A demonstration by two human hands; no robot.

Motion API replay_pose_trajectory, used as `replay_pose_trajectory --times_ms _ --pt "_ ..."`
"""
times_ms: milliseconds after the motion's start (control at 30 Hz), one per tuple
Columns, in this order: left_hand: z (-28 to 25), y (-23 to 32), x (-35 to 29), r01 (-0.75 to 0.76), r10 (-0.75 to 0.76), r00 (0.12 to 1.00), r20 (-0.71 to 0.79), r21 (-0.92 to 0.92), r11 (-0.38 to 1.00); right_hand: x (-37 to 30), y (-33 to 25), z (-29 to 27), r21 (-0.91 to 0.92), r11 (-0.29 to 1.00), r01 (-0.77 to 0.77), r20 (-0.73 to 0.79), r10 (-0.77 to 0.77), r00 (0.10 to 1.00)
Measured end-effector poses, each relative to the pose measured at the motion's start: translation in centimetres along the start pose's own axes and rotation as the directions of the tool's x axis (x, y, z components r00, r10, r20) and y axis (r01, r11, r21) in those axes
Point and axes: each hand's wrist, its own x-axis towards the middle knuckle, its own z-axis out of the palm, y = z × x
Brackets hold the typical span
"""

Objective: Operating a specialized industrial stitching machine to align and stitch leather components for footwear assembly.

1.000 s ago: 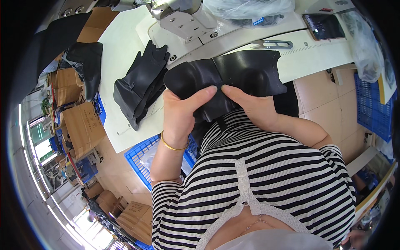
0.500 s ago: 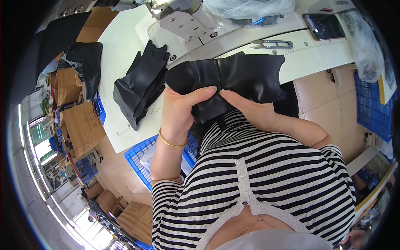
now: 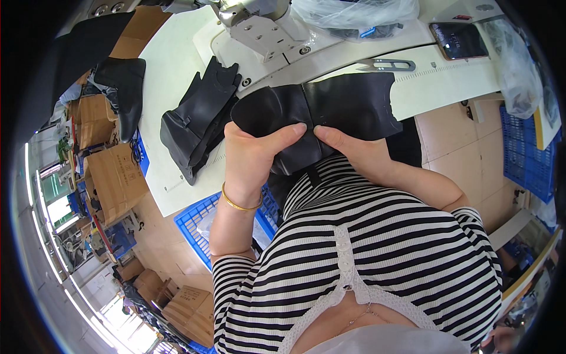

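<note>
Both my hands hold a black leather boot upper [image 3: 348, 106] with a seam running across its middle. My left hand [image 3: 253, 150] grips its left part, the thumb pressed on the leather just left of the seam. On the other side my right hand [image 3: 362, 150] pinches it, its thumb lying close to the seam. The fingers of both hands are hidden beneath the leather. Left of my left hand, a pile of similar black leather pieces [image 3: 197, 121] lies on the white table [image 3: 171, 200].
A sewing machine [image 3: 259, 29] stands at the table's far side. Thread snips [image 3: 386, 65], a phone [image 3: 458, 40] and clear plastic bags [image 3: 519, 71] lie to the right. Blue crates [image 3: 194, 227] and cardboard boxes [image 3: 115, 183] stand around; a black boot [image 3: 124, 94] is at left.
The boot upper has shifted slightly left in my hands, its right end tilting a little. My left hand has moved slightly left and the thumbs are a bit farther apart.
</note>
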Motion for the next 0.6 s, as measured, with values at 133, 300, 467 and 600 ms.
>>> replay_pose_trajectory --times_ms 133,300,467,600 --pt "0.1 0.0 0.0 0.012 -0.012 1.000 -0.004 -0.036 0.999 0.1 0.3 0.6 0.081 0.995 0.050 -0.056 -0.045 0.997" --pt "0.3 0.0 -0.2 0.022 -0.025 1.000 -0.018 -0.111 0.994 -0.1 0.1 0.5 0.058 0.996 0.061 -0.075 -0.056 0.996" --pt "0.3 0.0 -0.3 0.174 -0.219 0.972 -0.084 -0.371 0.912 -0.1 0.8 0.1 0.069 0.998 0.015 -0.023 -0.013 1.000" --pt "0.3 -0.2 -0.7 0.054 -0.058 0.998 -0.023 -0.131 0.990 -0.5 0.8 0.1 0.080 0.997 -0.008 -0.020 0.009 1.000"
